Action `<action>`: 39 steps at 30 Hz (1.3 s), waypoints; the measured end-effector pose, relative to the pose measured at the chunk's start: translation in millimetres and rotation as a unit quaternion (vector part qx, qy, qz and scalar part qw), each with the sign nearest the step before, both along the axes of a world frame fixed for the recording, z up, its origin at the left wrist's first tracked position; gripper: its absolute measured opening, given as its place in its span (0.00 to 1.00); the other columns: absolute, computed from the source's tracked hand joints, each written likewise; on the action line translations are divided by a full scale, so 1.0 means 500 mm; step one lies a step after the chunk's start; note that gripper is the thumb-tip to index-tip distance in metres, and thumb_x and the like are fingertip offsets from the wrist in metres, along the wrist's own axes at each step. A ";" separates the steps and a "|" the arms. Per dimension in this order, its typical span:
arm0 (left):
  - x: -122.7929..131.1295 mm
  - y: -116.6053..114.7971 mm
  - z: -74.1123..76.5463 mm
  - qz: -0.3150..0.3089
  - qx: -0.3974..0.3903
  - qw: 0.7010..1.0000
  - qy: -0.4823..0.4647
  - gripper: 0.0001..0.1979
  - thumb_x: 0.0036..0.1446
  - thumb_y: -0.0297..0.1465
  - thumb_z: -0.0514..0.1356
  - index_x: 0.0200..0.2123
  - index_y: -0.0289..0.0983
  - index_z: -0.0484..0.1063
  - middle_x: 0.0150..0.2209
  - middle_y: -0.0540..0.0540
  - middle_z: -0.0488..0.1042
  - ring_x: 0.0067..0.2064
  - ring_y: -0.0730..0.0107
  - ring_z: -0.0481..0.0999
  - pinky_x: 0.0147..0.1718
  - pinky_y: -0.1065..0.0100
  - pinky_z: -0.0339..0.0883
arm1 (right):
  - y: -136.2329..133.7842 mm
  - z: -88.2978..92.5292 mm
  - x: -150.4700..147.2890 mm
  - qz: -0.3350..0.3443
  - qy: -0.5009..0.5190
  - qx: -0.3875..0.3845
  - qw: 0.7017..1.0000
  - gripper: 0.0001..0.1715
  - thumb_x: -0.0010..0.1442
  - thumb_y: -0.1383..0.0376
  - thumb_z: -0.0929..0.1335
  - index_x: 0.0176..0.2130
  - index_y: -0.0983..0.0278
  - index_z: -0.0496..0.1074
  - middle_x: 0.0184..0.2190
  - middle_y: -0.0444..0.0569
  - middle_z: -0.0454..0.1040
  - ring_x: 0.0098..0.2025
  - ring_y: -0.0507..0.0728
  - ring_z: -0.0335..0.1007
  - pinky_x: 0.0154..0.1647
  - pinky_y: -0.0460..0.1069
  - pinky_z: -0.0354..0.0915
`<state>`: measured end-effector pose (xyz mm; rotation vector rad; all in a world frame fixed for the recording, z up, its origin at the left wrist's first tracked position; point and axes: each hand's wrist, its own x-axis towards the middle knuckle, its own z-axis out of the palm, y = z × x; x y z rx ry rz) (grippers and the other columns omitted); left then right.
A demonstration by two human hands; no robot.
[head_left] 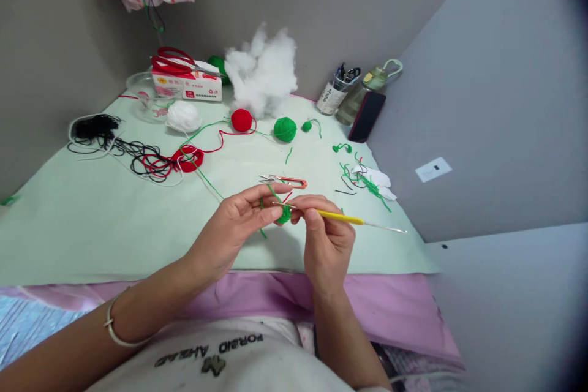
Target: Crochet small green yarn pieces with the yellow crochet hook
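Note:
My left hand (250, 215) pinches a small green crochet piece (285, 214) between thumb and fingers, and green yarn runs up over its index finger. In my right hand (327, 229) is a crochet hook (342, 216) with a yellow grip, its thin metal tip reaching the green piece. The far metal end of the hook points to the right. Just beyond my hands lie orange thread snips (296, 182) on the pale green table cover (138, 233). A short red thread shows near the fingertips. The exact stitch at the hook's tip is too small to make out.
Behind stand a red yarn ball (241, 120), a green yarn ball (285, 129), white stuffing (264, 70) and a box (188, 84) topped by red scissors (172, 62). Black yarn (96, 127) tangles at left. Yarn scraps (372, 184), a phone (366, 117) and a bottle (351, 104) are at right.

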<state>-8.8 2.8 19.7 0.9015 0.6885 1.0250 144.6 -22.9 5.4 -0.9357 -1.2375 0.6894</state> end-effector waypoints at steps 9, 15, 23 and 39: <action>-0.004 0.004 0.009 0.011 -0.028 1.000 -0.005 0.08 0.57 0.32 0.72 0.41 0.42 0.86 0.32 0.50 0.78 0.37 0.69 0.71 0.43 0.67 0.64 | 0.015 0.002 0.007 0.062 0.104 -0.047 0.992 0.12 0.70 0.57 0.68 0.36 0.61 0.74 0.32 0.47 0.80 0.29 0.52 0.74 0.30 0.49 0.72; -0.005 0.003 0.012 0.019 -0.022 1.000 0.005 0.07 0.57 0.32 0.72 0.40 0.43 0.87 0.33 0.50 0.78 0.38 0.68 0.72 0.45 0.67 0.65 | 0.000 0.013 0.016 0.057 0.039 0.002 0.998 0.11 0.72 0.62 0.66 0.39 0.61 0.77 0.35 0.49 0.81 0.34 0.54 0.76 0.34 0.50 0.73; -0.009 -0.001 0.010 -0.001 -0.001 1.000 0.022 0.16 0.56 0.31 0.74 0.48 0.48 0.85 0.34 0.51 0.76 0.40 0.69 0.74 0.45 0.67 0.66 | -0.007 0.017 0.011 0.001 -0.033 0.052 0.998 0.11 0.72 0.65 0.65 0.40 0.60 0.78 0.36 0.49 0.81 0.34 0.55 0.75 0.34 0.53 0.72; -0.009 -0.001 0.011 0.016 -0.012 1.000 0.019 0.11 0.60 0.33 0.70 0.47 0.43 0.86 0.33 0.50 0.75 0.40 0.69 0.72 0.45 0.67 0.65 | -0.011 0.016 0.014 -0.016 -0.138 0.108 0.984 0.13 0.72 0.71 0.64 0.43 0.58 0.78 0.36 0.48 0.81 0.40 0.57 0.79 0.38 0.54 0.74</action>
